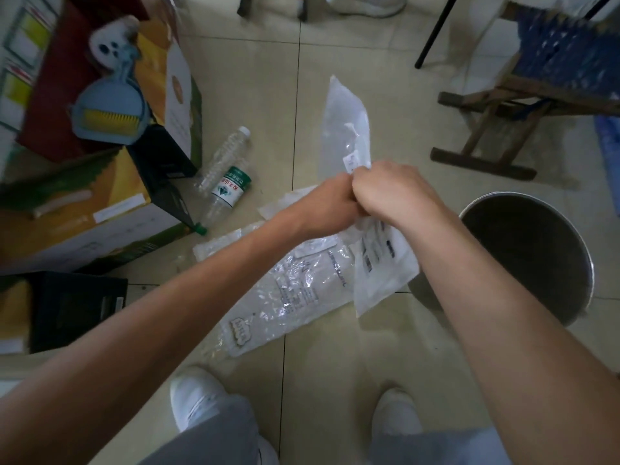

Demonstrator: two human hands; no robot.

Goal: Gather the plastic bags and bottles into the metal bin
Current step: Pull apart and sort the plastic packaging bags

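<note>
You stand over a pale tiled floor with both hands raised together in front of you. Your left hand (330, 201) and right hand (389, 189) are each clenched on a bunch of clear plastic bags (345, 129); one bag sticks up above your fists and another printed one hangs below them.

The round, grey metal bin (585, 263) sits on the floor just to your right, close to the hanging bag. Its inside is dark, so whether anything already lies in it cannot be made out.

Much appears left to do. More clear plastic bags on the floor (285, 290) lie spread under your forearms. A clear ribbed plastic bottle with a white cap (228, 152) and a clear bottle with a green-and-white label (228, 193) lie side by side near the yellow cardboard boxes (84, 203) at your left.

Your arms cover part of the floor bags, so their count is unclear. The edges of the view are blurred.
</note>
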